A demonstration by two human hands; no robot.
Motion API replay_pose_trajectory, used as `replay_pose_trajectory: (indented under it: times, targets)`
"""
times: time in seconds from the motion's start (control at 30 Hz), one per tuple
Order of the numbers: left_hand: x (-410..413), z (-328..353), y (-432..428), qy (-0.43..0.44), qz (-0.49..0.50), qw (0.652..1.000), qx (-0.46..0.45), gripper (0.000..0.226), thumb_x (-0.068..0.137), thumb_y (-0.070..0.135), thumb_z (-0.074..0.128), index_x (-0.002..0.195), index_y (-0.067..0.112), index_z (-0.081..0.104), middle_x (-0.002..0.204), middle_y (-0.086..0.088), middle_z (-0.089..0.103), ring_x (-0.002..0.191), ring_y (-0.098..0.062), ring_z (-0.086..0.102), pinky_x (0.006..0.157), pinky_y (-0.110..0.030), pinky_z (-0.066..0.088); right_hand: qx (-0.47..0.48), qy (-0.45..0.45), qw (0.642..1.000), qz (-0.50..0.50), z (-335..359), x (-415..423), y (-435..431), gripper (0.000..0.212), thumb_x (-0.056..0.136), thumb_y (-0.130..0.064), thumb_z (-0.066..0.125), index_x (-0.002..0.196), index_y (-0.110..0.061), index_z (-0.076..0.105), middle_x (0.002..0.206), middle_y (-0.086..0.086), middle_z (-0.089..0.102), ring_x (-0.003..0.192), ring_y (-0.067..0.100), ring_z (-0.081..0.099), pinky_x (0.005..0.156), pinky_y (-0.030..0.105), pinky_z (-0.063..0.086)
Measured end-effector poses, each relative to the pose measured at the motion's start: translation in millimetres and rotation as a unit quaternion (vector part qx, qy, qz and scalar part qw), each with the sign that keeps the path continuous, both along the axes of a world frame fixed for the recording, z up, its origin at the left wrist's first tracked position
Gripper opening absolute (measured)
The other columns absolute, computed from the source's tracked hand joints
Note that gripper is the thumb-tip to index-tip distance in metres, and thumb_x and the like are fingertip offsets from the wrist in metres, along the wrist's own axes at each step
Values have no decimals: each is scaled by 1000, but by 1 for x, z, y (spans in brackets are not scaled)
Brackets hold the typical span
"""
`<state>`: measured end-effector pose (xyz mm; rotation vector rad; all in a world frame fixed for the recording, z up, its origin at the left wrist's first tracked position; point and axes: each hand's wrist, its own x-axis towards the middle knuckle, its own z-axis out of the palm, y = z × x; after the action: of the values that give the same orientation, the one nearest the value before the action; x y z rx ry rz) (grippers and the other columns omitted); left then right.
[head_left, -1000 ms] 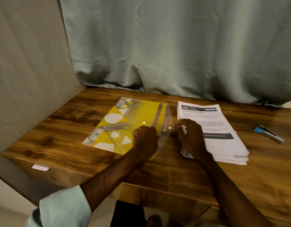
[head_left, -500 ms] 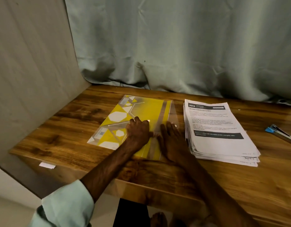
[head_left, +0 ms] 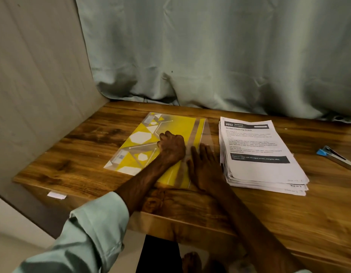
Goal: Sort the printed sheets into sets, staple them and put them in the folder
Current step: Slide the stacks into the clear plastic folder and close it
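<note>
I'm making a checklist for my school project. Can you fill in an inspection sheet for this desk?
Surface: wooden table, grain showing.
Job's things: yellow folder lies flat at the left; stack of printed sheets to its right, apart from it; stapler at the far right, untouched.
Clutter: white label on the table's front edge.
Grippers: left hand rests on the folder, fingers curled, nothing seen in it; right hand lies flat on the folder's clear right edge.
Cables: nothing seen.
Surroundings: grey-green curtain behind the table; plain wall at the left.
</note>
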<state>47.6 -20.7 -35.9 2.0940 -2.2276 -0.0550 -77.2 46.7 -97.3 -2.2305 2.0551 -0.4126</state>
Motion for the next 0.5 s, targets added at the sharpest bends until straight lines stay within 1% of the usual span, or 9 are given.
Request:
replay_pose_trajectory:
  times: [0.17,0.27,0.33,0.4,0.43,0.47,0.5]
  targets:
    - [6,-2,-1,-3,4,1000,-19,37,104,29,49,135,10,53,139,-22,44,129,-43,42,98,-47,46,-15,-4,1000,6,-2,0,-1,99,81,-70,-18,162,-21,12,168,19,5,155,34,1,126,45,-1]
    - [12,4,-1,-23,-17,999,-41,35,102,19,49,135,7,50,138,-22,50,129,-43,47,99,-45,46,-16,-7,1000,2,-1,1,0,93,84,-63,-12,161,-20,16,167,20,8,155,35,3,126,46,2]
    - [13,10,-2,-40,-36,997,-55,41,99,13,52,139,6,44,135,-21,55,126,-42,53,96,-45,47,-20,-10,1000,3,0,2,1,91,85,-62,-9,161,-20,19,167,20,10,155,36,4,126,48,3]
    - [14,16,-4,-67,-70,993,-65,63,97,10,55,154,9,28,130,-20,60,119,-40,59,90,-46,49,-26,-16,1000,2,2,2,3,89,87,-60,-4,159,-17,25,165,22,15,154,38,9,125,50,5]
    - [15,18,-5,-82,-95,990,-68,74,98,9,55,161,14,15,126,-20,61,114,-41,61,84,-46,49,-34,-18,999,1,2,2,4,87,88,-58,-1,158,-15,29,164,23,19,153,40,12,125,51,8]
    - [16,20,-8,-97,-123,985,-71,82,99,10,54,163,22,5,122,-21,61,109,-42,63,78,-45,48,-37,-20,999,-1,2,3,4,86,89,-57,2,157,-14,33,162,24,23,152,42,16,124,52,12]
    - [17,23,-9,-113,-150,980,-71,84,101,12,54,163,31,0,119,-22,59,104,-44,65,73,-44,46,-38,-19,999,-2,2,3,3,84,90,-55,5,155,-13,36,160,25,27,150,43,21,123,54,16]
